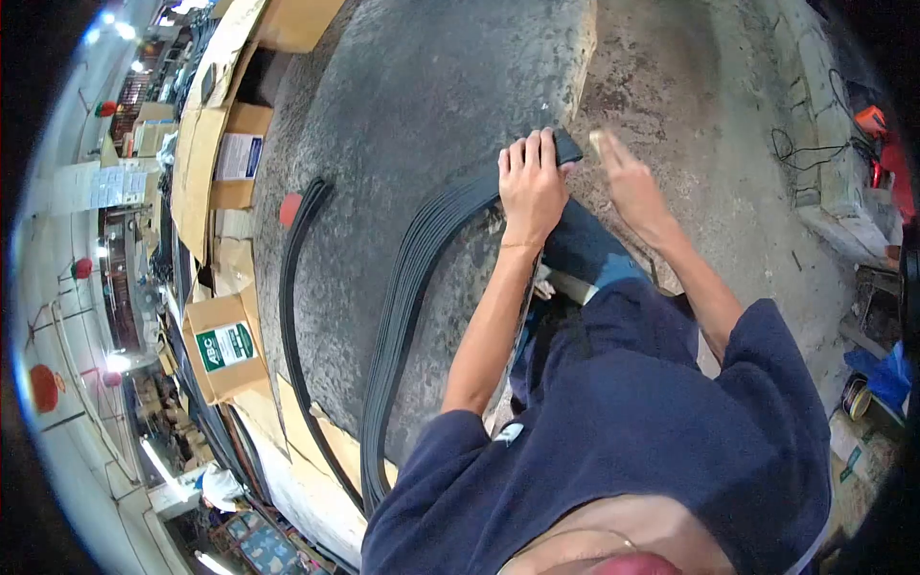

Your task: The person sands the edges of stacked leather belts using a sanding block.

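A long bundle of flat black strips, apparently rubber, lies in a curve on the dark worktable. My left hand is closed around the bundle near its far end, fingers over the top, and the strip ends stick out just beyond it. To the right, my right hand is raised in the air, apart from the strips, with its fingers stretched out. Motion blurs it a little, and the tip of one finger looks pale yellowish. I see nothing held in it.
A thinner group of black strips lies farther left on the table, beside a red round object. Cardboard boxes line the table's left side. At the right, a concrete ledge carries a cable and red items.
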{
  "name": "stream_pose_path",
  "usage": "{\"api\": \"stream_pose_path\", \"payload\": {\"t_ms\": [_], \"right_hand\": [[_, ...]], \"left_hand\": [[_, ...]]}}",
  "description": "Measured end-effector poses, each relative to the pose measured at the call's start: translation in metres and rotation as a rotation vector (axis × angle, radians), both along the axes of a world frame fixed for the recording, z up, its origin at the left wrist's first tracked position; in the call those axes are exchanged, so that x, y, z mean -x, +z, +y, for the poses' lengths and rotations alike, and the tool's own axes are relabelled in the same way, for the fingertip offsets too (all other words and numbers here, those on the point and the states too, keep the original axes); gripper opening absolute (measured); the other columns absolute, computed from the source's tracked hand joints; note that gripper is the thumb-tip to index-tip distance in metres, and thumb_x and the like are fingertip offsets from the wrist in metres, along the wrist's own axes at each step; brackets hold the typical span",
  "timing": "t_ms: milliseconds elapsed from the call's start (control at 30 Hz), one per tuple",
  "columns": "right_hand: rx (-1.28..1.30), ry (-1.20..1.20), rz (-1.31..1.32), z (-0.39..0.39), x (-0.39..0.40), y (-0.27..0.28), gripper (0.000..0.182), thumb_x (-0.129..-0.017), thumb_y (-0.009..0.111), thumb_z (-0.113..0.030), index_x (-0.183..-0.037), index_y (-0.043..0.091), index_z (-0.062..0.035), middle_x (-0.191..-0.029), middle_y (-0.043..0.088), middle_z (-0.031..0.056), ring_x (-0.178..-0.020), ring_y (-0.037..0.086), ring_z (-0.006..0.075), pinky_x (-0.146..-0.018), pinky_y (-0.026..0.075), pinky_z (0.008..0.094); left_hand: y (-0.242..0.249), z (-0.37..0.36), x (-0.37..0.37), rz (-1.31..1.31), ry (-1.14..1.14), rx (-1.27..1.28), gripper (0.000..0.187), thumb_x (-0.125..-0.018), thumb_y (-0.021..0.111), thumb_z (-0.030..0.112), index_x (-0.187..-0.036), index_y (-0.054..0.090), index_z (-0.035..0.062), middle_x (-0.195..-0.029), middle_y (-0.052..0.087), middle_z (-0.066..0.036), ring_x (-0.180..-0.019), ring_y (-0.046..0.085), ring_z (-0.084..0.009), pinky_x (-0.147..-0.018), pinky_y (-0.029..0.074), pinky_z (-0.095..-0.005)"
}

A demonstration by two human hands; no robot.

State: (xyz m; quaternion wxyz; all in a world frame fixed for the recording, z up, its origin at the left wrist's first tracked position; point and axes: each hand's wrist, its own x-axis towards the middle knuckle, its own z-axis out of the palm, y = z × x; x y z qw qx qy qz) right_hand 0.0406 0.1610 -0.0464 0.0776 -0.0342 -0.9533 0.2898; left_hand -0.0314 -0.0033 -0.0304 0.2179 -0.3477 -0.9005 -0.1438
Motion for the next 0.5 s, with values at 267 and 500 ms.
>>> {"api": "stream_pose_path", "payload": {"t_ms": [267, 500], "right_hand": [[0.013, -0.067, -0.029, -0.001, -0.008, -0.020, 0.061, -0.090, 0.046, 0.008, -0.151, 0.039, 0.0062, -0.157, 0.040, 0.0273, -0.141, 0.046, 0.0419, -0.114, 0.045, 0.0444], [0.080, 0.059, 0.046, -0.012, 0.007, 0.008, 0.057, -0.093, 0.046, 0.004, -0.149, 0.040, 0.0073, -0.153, 0.045, 0.0280, -0.137, 0.050, 0.0441, -0.111, 0.047, 0.0462]], "left_hand": [[-0.006, -0.002, 0.004, -0.008, -0.019, -0.024, 0.053, -0.091, 0.067, 0.030, -0.130, 0.057, -0.0032, -0.120, 0.064, -0.018, -0.111, 0.059, -0.0353, -0.099, 0.043, -0.0470], [-0.007, -0.005, 0.004, -0.016, -0.030, -0.082, 0.064, -0.089, 0.069, 0.031, -0.135, 0.051, -0.0095, -0.116, 0.062, -0.021, -0.108, 0.058, -0.0366, -0.098, 0.043, -0.0469]]}}
